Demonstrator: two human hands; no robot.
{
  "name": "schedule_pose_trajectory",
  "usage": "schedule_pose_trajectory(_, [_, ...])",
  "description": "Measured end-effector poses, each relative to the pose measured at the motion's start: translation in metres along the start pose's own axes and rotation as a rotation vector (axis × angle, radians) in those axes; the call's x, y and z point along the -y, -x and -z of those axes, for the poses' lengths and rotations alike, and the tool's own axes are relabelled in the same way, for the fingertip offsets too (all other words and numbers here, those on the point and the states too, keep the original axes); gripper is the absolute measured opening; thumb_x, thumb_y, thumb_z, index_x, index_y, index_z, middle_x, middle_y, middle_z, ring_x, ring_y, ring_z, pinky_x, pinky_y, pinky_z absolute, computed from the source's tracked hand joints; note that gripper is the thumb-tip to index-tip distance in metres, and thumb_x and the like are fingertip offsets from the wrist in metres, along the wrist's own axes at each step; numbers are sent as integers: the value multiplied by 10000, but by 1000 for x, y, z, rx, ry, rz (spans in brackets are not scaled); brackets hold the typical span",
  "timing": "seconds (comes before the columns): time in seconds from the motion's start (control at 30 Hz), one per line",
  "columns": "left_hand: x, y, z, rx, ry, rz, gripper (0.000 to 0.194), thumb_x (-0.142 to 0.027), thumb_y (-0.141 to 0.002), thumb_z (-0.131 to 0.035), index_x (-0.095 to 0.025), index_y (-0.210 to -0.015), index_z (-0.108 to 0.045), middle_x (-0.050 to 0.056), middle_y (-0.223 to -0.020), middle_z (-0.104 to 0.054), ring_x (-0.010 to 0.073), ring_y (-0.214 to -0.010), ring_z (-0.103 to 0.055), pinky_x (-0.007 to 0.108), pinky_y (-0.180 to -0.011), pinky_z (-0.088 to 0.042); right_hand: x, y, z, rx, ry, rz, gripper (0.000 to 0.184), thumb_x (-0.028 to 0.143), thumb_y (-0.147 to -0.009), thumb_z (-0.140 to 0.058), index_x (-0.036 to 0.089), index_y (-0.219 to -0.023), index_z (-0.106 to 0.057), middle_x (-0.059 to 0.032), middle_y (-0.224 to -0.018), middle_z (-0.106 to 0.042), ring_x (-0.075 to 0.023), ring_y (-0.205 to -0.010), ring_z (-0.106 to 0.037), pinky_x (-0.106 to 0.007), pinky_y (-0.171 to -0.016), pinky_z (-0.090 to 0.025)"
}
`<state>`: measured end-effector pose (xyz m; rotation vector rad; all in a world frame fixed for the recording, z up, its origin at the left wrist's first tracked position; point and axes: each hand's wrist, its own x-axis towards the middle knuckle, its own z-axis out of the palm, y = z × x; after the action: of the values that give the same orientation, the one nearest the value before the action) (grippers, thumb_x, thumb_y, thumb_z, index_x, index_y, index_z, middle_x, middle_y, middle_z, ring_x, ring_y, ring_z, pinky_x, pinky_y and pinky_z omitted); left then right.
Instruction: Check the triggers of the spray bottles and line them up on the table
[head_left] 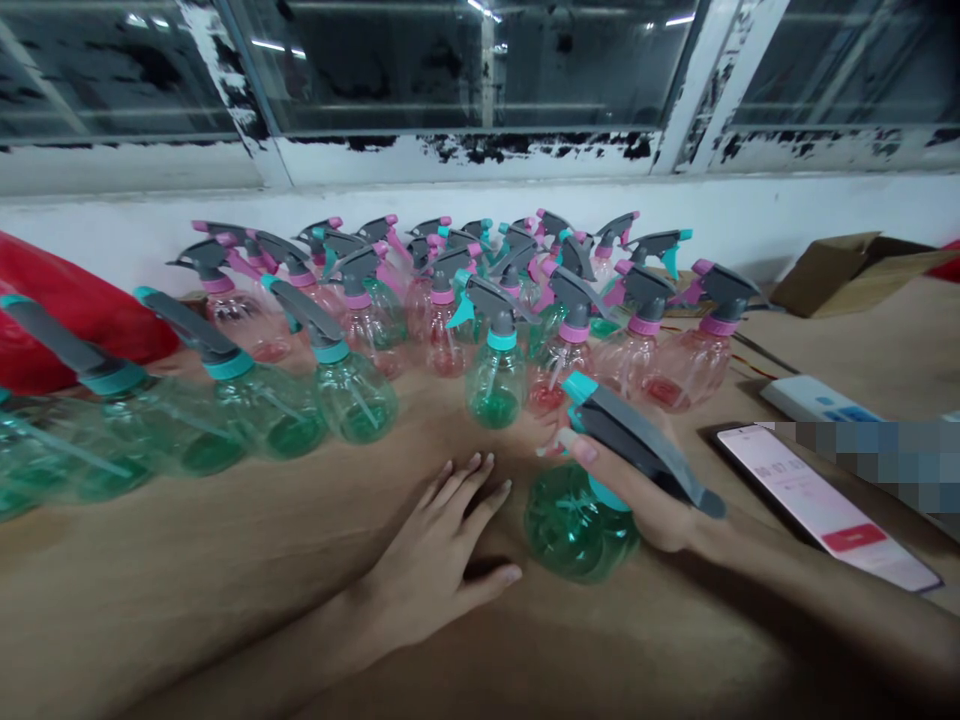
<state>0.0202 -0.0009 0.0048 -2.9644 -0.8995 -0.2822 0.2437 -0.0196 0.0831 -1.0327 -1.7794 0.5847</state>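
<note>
My right hand (652, 495) is closed around the neck and trigger head of a green spray bottle (581, 530), which leans a little and has a teal collar and a grey head. Left of that bottle, my left hand (442, 540) lies flat on the brown table (247, 610), fingers spread, holding nothing. Just beyond the hands stands another green spray bottle (496, 385) with a teal trigger. Close to it is a pink spray bottle (562, 375) with a pink collar.
Several green spray bottles (356, 400) line the left, and more pink ones (694, 360) crowd toward the wall. A red bag (75, 310) lies at far left. On the right are a phone (817, 500) showing a timer, a white box (817, 398) and an open cardboard box (855, 275).
</note>
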Motion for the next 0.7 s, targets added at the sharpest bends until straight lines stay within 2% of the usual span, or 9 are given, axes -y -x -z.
schedule_pose_trajectory(0.07, [0, 0, 0, -4, -2, 1, 664, -595, -918, -419, -118, -1380, -384, 154, -1483, -304, 283, -1376, -233, 465, -1082, -252, 2, 0, 0, 6, 8, -5, 203, 346, -885, -506, 221, -732, -553, 29, -631, -556, -134, -597, -567, -282, -589, -447])
schedule_pose_trajectory(0.17, [0, 0, 1, 1, 6, 8, 666, -596, -915, -426, -121, -1379, -389, 148, -1480, -312, 284, -1374, -237, 462, -1085, -247, 3, 0, 0, 19, -26, -20, 86, 308, -860, -555, 229, -869, -589, 24, -729, -625, -136, -648, -598, -276, -639, -480])
schedule_pose_trajectory(0.27, [0, 0, 1, 6, 19, 15, 666, -590, -914, -434, -125, -1388, -379, 140, -1477, -324, 281, -1375, -237, 452, -1089, -244, 3, -1, -1, 2, -59, -29, 131, 285, -836, -587, 238, -959, -594, 7, -862, -670, -147, -705, -628, -273, -658, -507])
schedule_pose_trajectory(0.37, [-1, 0, 1, -3, 31, 21, 673, -599, -913, -428, -140, -1401, -361, 135, -1484, -311, 279, -1376, -233, 455, -1090, -240, 2, -1, -2, 3, -64, -48, 149, 302, -834, -585, 241, -969, -606, 2, -833, -676, -150, -648, -629, -282, -616, -523])
schedule_pose_trajectory(0.5, [-1, 0, 0, 9, 40, 22, 678, -590, -914, -434, -139, -1412, -341, 136, -1484, -310, 280, -1377, -230, 465, -1087, -242, 0, 0, -3, 10, -146, -72, 171, 286, -823, -599, 242, -987, -615, -19, -949, -690, -187, -847, -671, -309, -769, -546])
schedule_pose_trajectory(0.7, [0, 1, 0, 11, 50, 33, 677, -599, -909, -434, -142, -1402, -358, 143, -1490, -293, 293, -1374, -234, 473, -1087, -239, -3, 1, -3, 28, -162, -81, 192, 285, -832, -598, 233, -1017, -601, -18, -984, -693, -172, -849, -680, -292, -782, -546])
